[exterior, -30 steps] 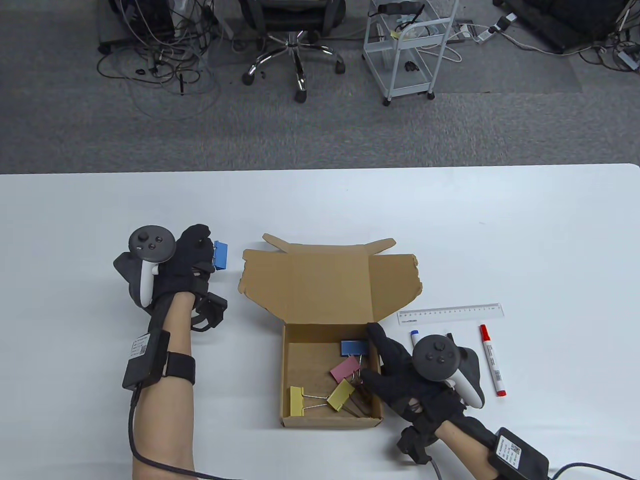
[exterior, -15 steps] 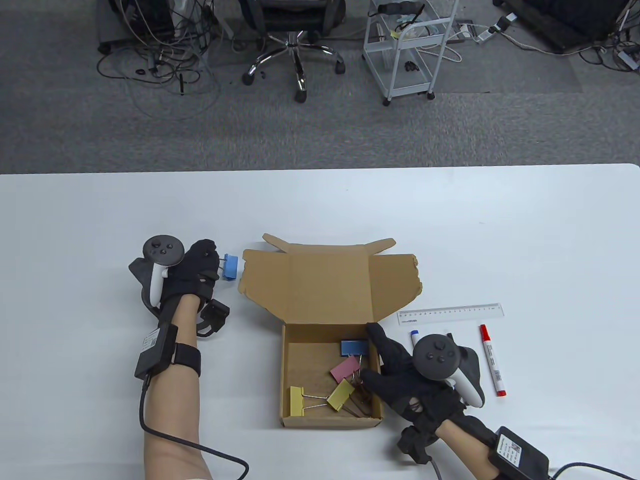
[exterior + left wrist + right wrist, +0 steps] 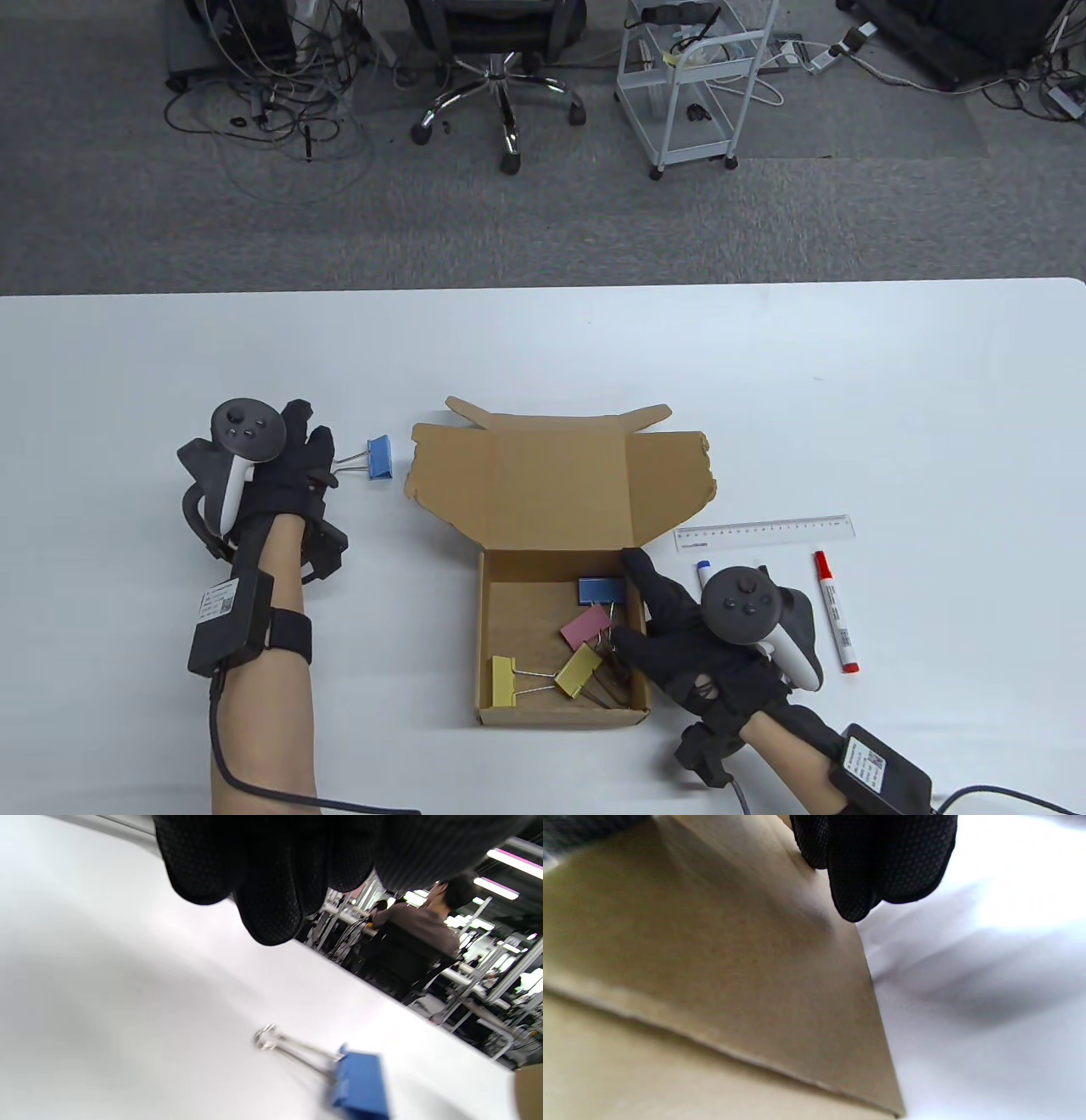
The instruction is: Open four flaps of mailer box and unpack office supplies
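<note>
The brown cardboard mailer box (image 3: 562, 637) sits with its lid flap (image 3: 551, 475) laid flat away from the person. Inside lie a dark blue binder clip (image 3: 601, 591), a pink one (image 3: 584, 628) and two yellow ones (image 3: 543, 675).

The right hand (image 3: 679, 637) grips the box's right wall, thumb inside, fingers outside. The right wrist view alone shows the fingertips (image 3: 878, 870) against the outer cardboard.

Left of the lid flap, a light blue binder clip (image 3: 378, 458) lies on the white table (image 3: 543, 356). The left hand (image 3: 288, 475) rests just left of it. Only the left wrist view shows the fingers (image 3: 271, 891) bunched and clear of the clip's (image 3: 360, 1086) wire handles.

Right of the box lie a clear plastic ruler (image 3: 764, 532), a blue-capped marker (image 3: 704, 573) and a red marker (image 3: 836, 624). Beyond the lid flap the tabletop is bare to its far edge.
</note>
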Demonstrator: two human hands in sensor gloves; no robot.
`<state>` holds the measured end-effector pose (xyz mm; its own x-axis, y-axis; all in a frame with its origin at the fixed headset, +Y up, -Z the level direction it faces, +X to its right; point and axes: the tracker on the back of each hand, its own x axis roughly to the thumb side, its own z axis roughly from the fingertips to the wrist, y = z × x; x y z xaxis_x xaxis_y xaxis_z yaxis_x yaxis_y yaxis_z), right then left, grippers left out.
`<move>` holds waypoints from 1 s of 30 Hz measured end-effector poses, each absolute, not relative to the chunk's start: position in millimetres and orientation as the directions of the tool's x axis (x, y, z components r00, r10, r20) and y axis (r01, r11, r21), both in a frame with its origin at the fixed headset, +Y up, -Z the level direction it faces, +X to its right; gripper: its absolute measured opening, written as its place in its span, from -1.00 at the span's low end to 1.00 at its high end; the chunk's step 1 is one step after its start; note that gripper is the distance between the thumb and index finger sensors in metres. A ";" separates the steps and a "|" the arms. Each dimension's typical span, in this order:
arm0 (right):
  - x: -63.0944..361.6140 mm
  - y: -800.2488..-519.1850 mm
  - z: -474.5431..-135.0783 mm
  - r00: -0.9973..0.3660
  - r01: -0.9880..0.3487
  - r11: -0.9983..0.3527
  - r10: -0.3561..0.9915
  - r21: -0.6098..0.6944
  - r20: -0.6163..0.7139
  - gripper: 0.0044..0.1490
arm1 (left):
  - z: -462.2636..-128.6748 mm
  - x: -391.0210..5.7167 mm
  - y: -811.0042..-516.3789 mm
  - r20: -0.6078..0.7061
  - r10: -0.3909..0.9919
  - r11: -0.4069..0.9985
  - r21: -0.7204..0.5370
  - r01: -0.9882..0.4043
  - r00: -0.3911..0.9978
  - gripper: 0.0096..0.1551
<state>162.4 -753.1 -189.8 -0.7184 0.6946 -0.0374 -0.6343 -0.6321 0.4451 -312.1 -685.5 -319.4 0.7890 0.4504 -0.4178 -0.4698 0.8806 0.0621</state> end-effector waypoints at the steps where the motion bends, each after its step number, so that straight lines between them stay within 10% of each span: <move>1: 162.4 -753.0 -189.8 -0.719 -0.634 -0.633 0.694 0.444 -0.037 -0.01 | -312.4 -307.5 -672.8 -0.394 0.461 0.878 0.073 -0.473 0.795 -0.35; 16: 162.8 -752.7 -189.5 -0.723 -0.631 -0.637 0.690 0.442 -0.038 -0.01 | -222.7 -171.8 -581.9 0.039 0.539 0.837 0.084 -0.541 0.841 -0.36; 30: 163.0 -752.8 -189.2 -0.724 -0.631 -0.639 0.689 0.439 -0.039 -0.02 | -216.6 -63.1 -671.7 0.020 0.546 0.743 -0.474 -0.473 0.837 -0.44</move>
